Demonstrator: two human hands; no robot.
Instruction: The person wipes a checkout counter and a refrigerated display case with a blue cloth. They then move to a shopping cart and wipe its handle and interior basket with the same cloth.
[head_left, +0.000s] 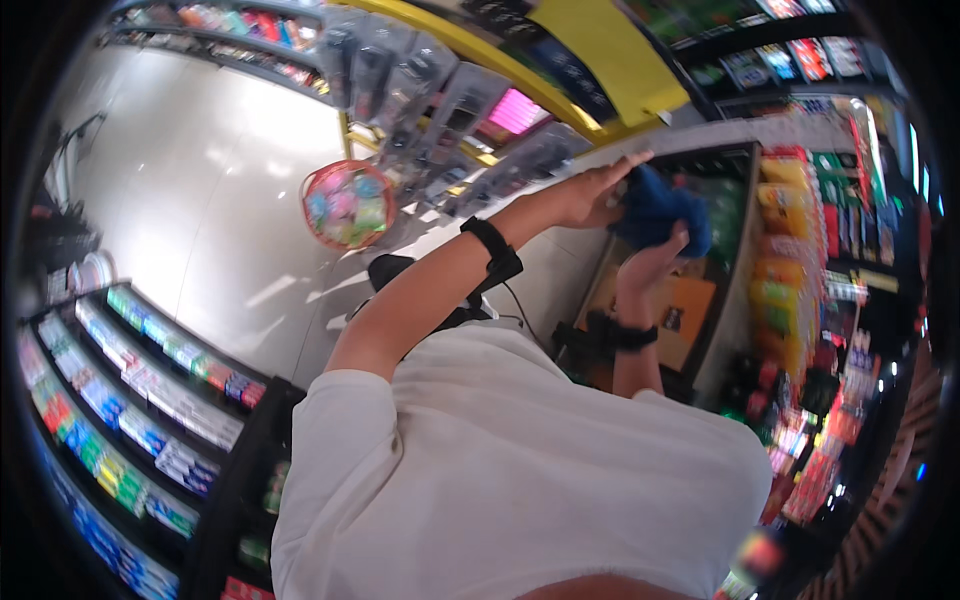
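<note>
A bunched blue cloth (664, 210), blurred, is held between my two hands above a dark-edged display unit. My left hand (596, 196) lies against its left side with the fingers stretched out and partly hidden. On the near side, my right hand (652, 259) grips the cloth, its thumb up over the fabric. Both wrists wear black bands. Below the hands an orange-brown carton (679, 319) sits inside the unit, next to green items (726, 217) too blurred to name.
Bagged yellow goods (784, 247) hang along the right. A pink round basket (349, 161) of wrapped items stands on the tiled floor (217, 172). Clear packages (405, 75) hang from a yellow rack (637, 67). Stepped shelves of small boxes (142, 397) fill the lower left.
</note>
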